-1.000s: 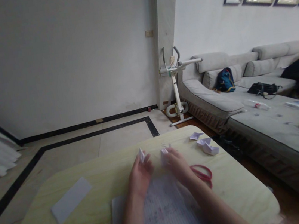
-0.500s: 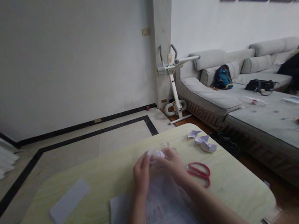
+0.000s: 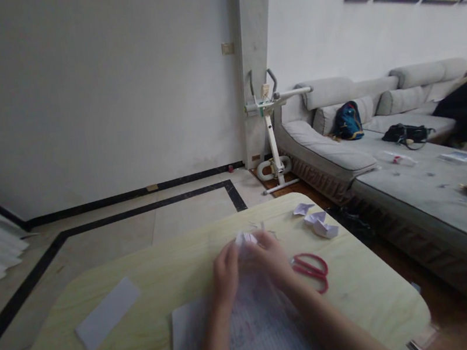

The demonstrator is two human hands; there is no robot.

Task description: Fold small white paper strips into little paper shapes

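Folded white paper [image 3: 246,239]: near the far end of the lined sheet [image 3: 265,335].
Left hand [image 3: 226,268]: fingers closed on its left side.
Right hand [image 3: 270,255]: fingers gripping its right.
Change: hands, apart a second earlier, had met; work seemed two-handed.

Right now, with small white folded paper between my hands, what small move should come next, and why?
Perhaps gently press the small white folded paper, since your left hand and right hand meet around it and the red-handled scissors lie free of both. Blur hides its exact folds.
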